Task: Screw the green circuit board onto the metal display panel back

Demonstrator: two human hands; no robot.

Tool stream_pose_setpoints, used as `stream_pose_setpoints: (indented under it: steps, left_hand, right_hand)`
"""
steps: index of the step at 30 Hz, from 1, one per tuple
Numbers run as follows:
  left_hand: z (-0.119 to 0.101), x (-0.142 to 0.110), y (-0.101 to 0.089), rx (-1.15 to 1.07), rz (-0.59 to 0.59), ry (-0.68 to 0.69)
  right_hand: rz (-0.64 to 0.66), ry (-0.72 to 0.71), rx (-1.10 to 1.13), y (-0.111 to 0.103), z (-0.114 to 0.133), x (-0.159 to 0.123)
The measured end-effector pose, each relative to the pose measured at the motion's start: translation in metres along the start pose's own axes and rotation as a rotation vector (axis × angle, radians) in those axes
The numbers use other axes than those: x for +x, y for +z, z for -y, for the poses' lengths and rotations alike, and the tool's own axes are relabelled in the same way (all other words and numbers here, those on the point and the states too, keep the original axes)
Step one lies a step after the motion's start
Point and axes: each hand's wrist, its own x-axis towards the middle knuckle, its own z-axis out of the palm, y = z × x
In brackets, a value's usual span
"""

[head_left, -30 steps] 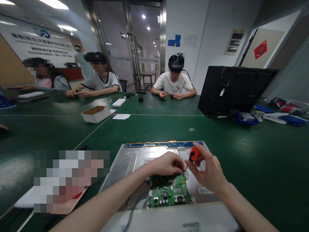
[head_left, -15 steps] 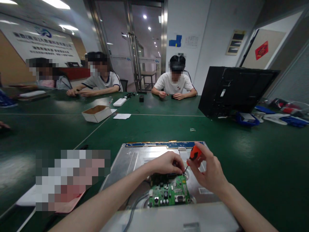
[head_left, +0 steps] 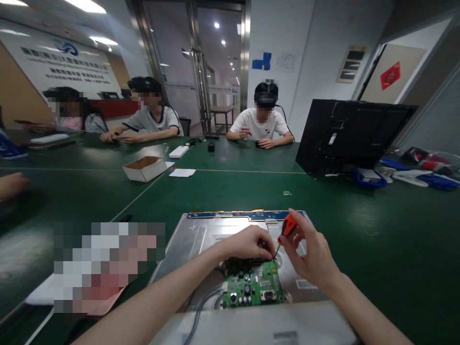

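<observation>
A silver metal panel (head_left: 201,235) lies flat on the green table in front of me, with a green circuit board (head_left: 251,290) fixed near its front. My right hand (head_left: 311,256) is closed round a small screwdriver with an orange handle (head_left: 287,226); its tip meets the board's far right corner. My left hand (head_left: 247,243) is curled in a pinch right at that corner, beside the tip. What its fingers hold is hidden.
A black monitor back (head_left: 345,136) stands at the right, with blue and red items behind it. A small cardboard box (head_left: 143,168), a white device (head_left: 178,152) and papers lie further back. Three people sit along the far side. Another person's hand (head_left: 10,184) shows at the left edge.
My hands stay almost still on the board's corner; the screwdriver handle has shifted slightly. Another person's hand has come further into view at the left edge.
</observation>
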Motion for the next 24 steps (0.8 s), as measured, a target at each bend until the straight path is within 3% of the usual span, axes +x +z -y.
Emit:
stream_pose_setpoints:
  steps: [24]
  left_hand:
    - [0.0, 0.0, 0.0001, 0.014, -0.002, -0.006]
  right_hand:
    - [-0.03, -0.042, -0.032, 0.0008, -0.0016, 0.001]
